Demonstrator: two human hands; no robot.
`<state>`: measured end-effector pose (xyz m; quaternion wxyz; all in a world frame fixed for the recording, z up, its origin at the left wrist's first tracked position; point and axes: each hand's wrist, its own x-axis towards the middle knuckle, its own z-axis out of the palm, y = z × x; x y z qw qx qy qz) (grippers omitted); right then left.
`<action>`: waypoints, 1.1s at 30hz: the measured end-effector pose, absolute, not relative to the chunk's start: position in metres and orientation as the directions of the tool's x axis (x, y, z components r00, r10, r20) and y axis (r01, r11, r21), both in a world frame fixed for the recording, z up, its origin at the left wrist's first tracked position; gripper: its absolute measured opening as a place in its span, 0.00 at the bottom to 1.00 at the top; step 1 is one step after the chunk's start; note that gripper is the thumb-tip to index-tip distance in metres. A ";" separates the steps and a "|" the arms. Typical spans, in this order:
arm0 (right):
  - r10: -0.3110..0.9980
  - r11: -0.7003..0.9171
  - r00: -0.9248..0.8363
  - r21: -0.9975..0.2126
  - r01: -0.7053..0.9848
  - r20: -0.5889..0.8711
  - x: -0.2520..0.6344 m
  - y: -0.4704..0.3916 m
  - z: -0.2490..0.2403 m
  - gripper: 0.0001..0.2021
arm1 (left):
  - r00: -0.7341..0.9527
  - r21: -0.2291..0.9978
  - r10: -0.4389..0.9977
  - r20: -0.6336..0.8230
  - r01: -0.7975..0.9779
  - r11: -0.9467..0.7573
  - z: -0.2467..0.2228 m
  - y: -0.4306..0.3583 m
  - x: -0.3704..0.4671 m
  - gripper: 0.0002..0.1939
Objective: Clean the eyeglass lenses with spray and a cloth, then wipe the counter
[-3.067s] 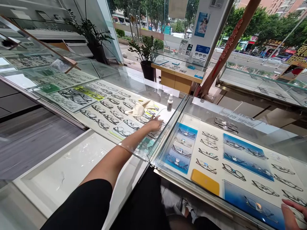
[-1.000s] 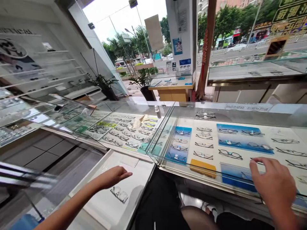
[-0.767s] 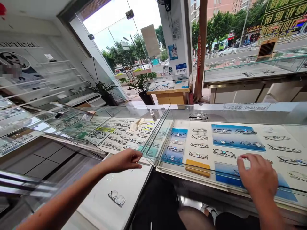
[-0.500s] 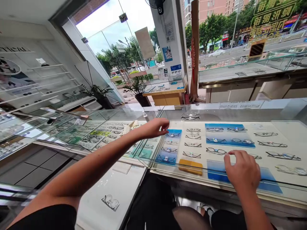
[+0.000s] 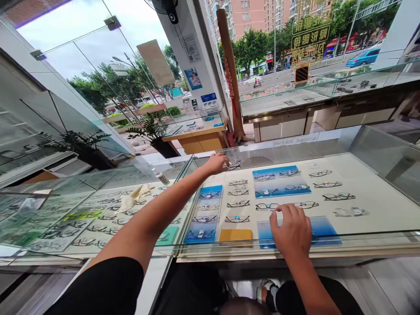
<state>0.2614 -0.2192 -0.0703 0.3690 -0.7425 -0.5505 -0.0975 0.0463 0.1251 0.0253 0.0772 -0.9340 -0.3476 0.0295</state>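
Observation:
My left hand (image 5: 217, 163) is stretched over the glass display case (image 5: 387, 205) to its far side. Its curved fingers reach the left end of a small stack of eyeglasses (image 5: 233, 165); whether the fingertips touch the frames is not clear. My right hand (image 5: 292, 228) is at the near side of the case, thumb apart from bent fingers, with nothing seen in it. Under it, inside the case, lie a blue card (image 5: 323, 229) and a pair of dark-rimmed glasses (image 5: 267, 206). Several more frames lie in rows on the white base and blue cards.
A mustard-yellow case (image 5: 235, 236) lies near the front edge. To the left, another glass case holds many frames, with a white bottle (image 5: 160, 176) and a pale cloth (image 5: 134, 197). Potted plants (image 5: 166, 146) and a wooden post (image 5: 233, 87) stand beyond.
My left hand has reached farther, to the stacked eyeglasses at the back. The view has swung to the right; my right hand stays over the front of the case.

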 end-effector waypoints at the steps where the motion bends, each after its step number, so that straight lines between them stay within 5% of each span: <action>1: 0.746 -0.123 0.377 -0.443 0.888 0.549 0.261 -0.219 -0.069 0.08 | 0.752 -0.163 0.659 -0.003 0.649 -0.743 0.023 0.129 0.049 0.10; 16: 0.750 -0.117 0.380 -0.457 0.882 0.542 0.257 -0.220 -0.065 0.07 | 0.739 -0.173 0.671 -0.058 0.654 -0.736 0.029 0.122 0.029 0.07; 33: 0.737 -0.117 0.344 -0.392 0.913 0.582 0.266 -0.220 -0.082 0.12 | 0.755 -0.062 0.652 -0.076 0.649 -0.758 0.042 -0.007 -0.119 0.05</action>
